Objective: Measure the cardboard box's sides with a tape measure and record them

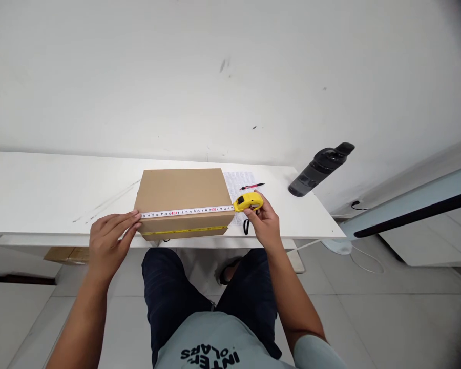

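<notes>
A brown cardboard box (pixel 184 187) with a yellow strip (pixel 192 230) along its front side rests on the white table (pixel 54 189). The white blade of a tape measure (pixel 249 201) is drawn out across the top near the front edge. At the box's left front corner, my left hand (pixel 113 238) pinches the blade's end, which the fingers hide. My right hand (pixel 267 220) grips the yellow tape case just off the box's right edge. A black strap (pixel 246 226) hangs beneath the case.
Right of the box lies a printed sheet (pixel 236 179) with a red and black pen (pixel 252 186) on it. A dark bottle (pixel 317 171) stands near the table's right end. The wall rises behind. Under the table at left is another cardboard box (pixel 67 255).
</notes>
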`<state>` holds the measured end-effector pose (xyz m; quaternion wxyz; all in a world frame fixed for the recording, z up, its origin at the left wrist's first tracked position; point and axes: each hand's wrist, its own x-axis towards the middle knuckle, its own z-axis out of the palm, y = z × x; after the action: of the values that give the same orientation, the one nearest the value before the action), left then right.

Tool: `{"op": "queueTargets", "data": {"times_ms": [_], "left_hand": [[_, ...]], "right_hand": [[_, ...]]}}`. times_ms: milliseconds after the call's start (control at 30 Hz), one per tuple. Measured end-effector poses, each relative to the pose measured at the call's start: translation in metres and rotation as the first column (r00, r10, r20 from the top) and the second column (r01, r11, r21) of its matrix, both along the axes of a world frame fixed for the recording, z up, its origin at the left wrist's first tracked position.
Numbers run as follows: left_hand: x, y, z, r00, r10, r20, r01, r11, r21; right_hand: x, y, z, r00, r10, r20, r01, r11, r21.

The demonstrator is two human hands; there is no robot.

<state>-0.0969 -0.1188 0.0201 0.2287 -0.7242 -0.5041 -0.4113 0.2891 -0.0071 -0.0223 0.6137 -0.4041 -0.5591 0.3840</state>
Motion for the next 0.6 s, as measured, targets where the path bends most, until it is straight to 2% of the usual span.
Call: {"op": "queueTargets", "data": {"times_ms": [167,267,333,400,467,533,600], "left_hand": [[0.002,-0.014,0.007,0.999,0.044,-0.003,-0.043,0.995,0.091],[0.026,-0.037,0.013,0.997,0.072,0.003,-0.072,0.989,0.129],[0.054,-0.052,0.011,1.0,-0.027,-0.004,0.027,0.993,0.112],[0.088,-0.063,0.002,0.976,-0.218,0.003,0.217,0.972,0.088],[0.124,-0.068,-0.015,0.925,-0.378,0.04,0.374,0.925,0.07],[0.154,-0.068,-0.036,0.894,-0.431,0.123,0.428,0.902,0.056],[0.171,-0.064,-0.056,0.891,-0.416,0.185,0.416,0.909,0.04]], "right_hand": [[0.009,-0.006,0.017,0.993,0.014,-0.118,-0.014,1.0,0.001],[0.019,-0.032,0.024,0.978,0.044,-0.205,-0.05,0.999,-0.022],[0.02,-0.058,0.021,0.956,0.134,-0.261,-0.162,0.983,-0.091],[0.012,-0.085,0.014,0.914,0.26,-0.311,-0.329,0.925,-0.192],[-0.001,-0.109,0.004,0.852,0.375,-0.365,-0.486,0.826,-0.287],[-0.015,-0.127,-0.007,0.797,0.436,-0.419,-0.585,0.732,-0.351],[-0.025,-0.137,-0.018,0.778,0.426,-0.462,-0.609,0.696,-0.382]]}}
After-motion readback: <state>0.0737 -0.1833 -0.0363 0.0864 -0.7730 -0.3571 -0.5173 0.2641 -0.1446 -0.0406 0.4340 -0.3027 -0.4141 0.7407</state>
